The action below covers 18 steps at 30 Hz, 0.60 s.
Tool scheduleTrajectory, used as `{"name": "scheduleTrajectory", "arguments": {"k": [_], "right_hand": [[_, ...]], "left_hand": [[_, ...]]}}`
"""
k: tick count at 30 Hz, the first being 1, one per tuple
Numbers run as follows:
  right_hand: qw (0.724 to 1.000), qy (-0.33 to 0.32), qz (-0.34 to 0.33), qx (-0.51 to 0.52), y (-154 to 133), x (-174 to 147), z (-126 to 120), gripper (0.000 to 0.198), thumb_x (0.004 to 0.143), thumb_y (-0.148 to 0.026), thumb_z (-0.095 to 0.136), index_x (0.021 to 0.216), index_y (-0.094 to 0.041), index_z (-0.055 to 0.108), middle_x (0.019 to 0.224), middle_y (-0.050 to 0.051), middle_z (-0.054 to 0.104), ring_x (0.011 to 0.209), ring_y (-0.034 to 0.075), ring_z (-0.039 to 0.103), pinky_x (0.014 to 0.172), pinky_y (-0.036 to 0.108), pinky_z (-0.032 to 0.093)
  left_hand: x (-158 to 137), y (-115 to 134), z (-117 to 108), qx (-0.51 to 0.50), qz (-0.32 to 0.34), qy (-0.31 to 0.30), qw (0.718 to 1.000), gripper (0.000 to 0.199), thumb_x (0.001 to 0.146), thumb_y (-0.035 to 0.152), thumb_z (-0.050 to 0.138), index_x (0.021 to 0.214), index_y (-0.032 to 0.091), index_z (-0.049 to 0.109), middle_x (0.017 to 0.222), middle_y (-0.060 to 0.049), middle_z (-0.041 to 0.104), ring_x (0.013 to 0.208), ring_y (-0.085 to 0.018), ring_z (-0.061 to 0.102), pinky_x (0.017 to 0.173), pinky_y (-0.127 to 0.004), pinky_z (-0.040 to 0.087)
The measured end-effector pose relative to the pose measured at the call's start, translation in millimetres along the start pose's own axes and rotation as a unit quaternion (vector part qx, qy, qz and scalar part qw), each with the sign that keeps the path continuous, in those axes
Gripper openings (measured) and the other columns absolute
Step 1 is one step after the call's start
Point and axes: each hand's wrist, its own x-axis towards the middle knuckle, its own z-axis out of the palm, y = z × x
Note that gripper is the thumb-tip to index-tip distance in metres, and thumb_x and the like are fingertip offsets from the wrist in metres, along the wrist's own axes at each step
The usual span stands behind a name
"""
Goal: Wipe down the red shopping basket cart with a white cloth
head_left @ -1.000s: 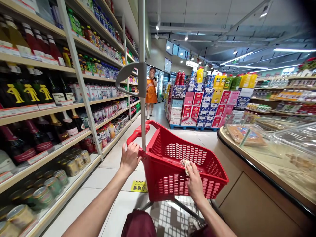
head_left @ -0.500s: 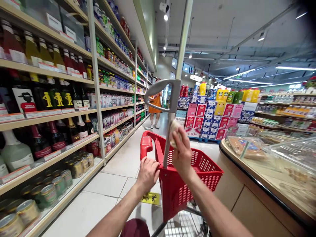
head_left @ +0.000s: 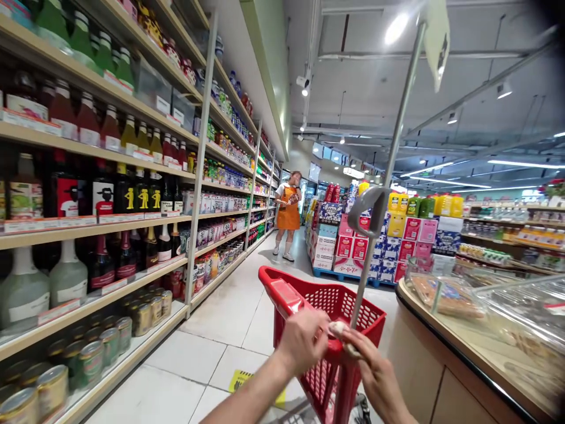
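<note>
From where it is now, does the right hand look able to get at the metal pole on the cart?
Probably yes: the metal pole rises close to the right hand, with nothing visible blocking the way, though the pale cloth at its fingertips might hinder a full grip.

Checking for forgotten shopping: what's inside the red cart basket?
Perforated walls but no goods show in the basket; left hand, right hand, cloth and near rim largely hide its bottom.
</note>
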Motion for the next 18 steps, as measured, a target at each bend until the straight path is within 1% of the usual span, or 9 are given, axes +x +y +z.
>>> {"name": "scheduleTrajectory", "arguments": {"k": [2,4,6,9,11,12,15,17,18], "right_hand": [[0.998,-0.002,0.053,0.018,-10.0,5.6,-12.6,0.034,0.078,-0.022,0.039,0.098,-0.023,0.066,0.104,0.005,0.065,0.099,0.019,0.059,0.085,0.033,0.050],[0.997,-0.001,0.076,0.017,-22.2,14.5,-20.8,0.035,0.077,-0.021,0.038,0.098,-0.022,0.066,0.104,0.005,0.065,0.097,0.019,0.060,0.085,0.033,0.050],[0.997,-0.014,0.071,-0.019,-32.1,21.0,-26.6,0.039,0.074,-0.018,0.036,0.101,-0.022,0.064,0.110,0.005,0.062,0.102,0.018,0.058,0.090,0.035,0.047],[0.990,-0.056,0.085,-0.097,-34.7,22.4,-38.4,0.044,0.071,-0.015,0.035,0.105,-0.022,0.063,0.116,0.004,0.059,0.107,0.019,0.054,0.095,0.038,0.042],[0.984,-0.069,0.117,-0.119,-30.1,18.9,-49.8,0.044,0.070,-0.016,0.036,0.105,-0.022,0.062,0.114,0.004,0.060,0.104,0.020,0.056,0.092,0.038,0.043],[0.982,-0.064,0.133,-0.117,-28.0,16.9,-56.0,0.043,0.070,-0.017,0.037,0.104,-0.022,0.062,0.113,0.004,0.060,0.104,0.020,0.056,0.091,0.038,0.043],[0.981,0.003,0.188,-0.058,-31.1,14.6,-74.3,0.040,0.068,-0.020,0.040,0.101,-0.022,0.063,0.106,0.004,0.063,0.099,0.021,0.058,0.089,0.037,0.044],[0.971,0.048,0.232,0.034,-40.5,17.6,-86.7,0.040,0.070,-0.024,0.040,0.103,-0.020,0.062,0.097,0.005,0.066,0.091,0.020,0.060,0.081,0.035,0.048],[0.963,0.047,0.252,0.080,-45.4,19.8,-93.0,0.040,0.071,-0.025,0.040,0.105,-0.018,0.061,0.092,0.005,0.067,0.086,0.020,0.062,0.075,0.033,0.050]], "left_hand": [[3.5,-6.5,-3.4,0.050,-0.104,0.013,0.993,0.029,0.081,0.026,0.041,0.103,0.017,0.057,0.108,-0.009,0.061,0.100,-0.020,0.054,0.092,-0.042,0.040],[2.1,-7.3,1.2,0.087,-0.151,-0.008,0.985,0.035,0.082,0.034,0.041,0.110,0.018,0.054,0.122,-0.010,0.054,0.114,-0.024,0.046,0.099,-0.051,0.030],[-2.1,-0.9,9.9,0.094,-0.147,-0.030,0.984,0.040,0.082,0.039,0.042,0.116,0.018,0.051,0.128,-0.010,0.048,0.121,-0.025,0.038,0.103,-0.053,0.023],[-6.7,8.9,15.7,0.082,-0.111,-0.042,0.990,0.040,0.083,0.039,0.042,0.116,0.020,0.051,0.127,-0.008,0.050,0.121,-0.022,0.039,0.105,-0.049,0.020],[-6.3,6.2,11.5,0.087,-0.122,-0.035,0.988,0.036,0.084,0.038,0.039,0.114,0.021,0.053,0.126,-0.007,0.052,0.120,-0.022,0.041,0.105,-0.050,0.019],[-5.4,2.1,8.4,0.097,-0.143,-0.027,0.985,0.037,0.085,0.038,0.038,0.113,0.021,0.053,0.126,-0.008,0.051,0.120,-0.023,0.040,0.104,-0.052,0.019],[-4.4,-10.4,3.0,0.130,-0.172,-0.021,0.976,0.043,0.085,0.042,0.037,0.116,0.015,0.052,0.127,-0.012,0.050,0.121,-0.026,0.039,0.103,-0.053,0.021],[-6.6,-10.6,4.2,0.144,-0.148,-0.024,0.978,0.047,0.084,0.043,0.037,0.117,0.013,0.051,0.125,-0.014,0.051,0.119,-0.026,0.042,0.103,-0.051,0.023],[-8.3,-7.7,5.8,0.150,-0.135,-0.024,0.979,0.048,0.084,0.044,0.037,0.117,0.012,0.050,0.124,-0.014,0.052,0.118,-0.026,0.043,0.103,-0.050,0.024]]}}
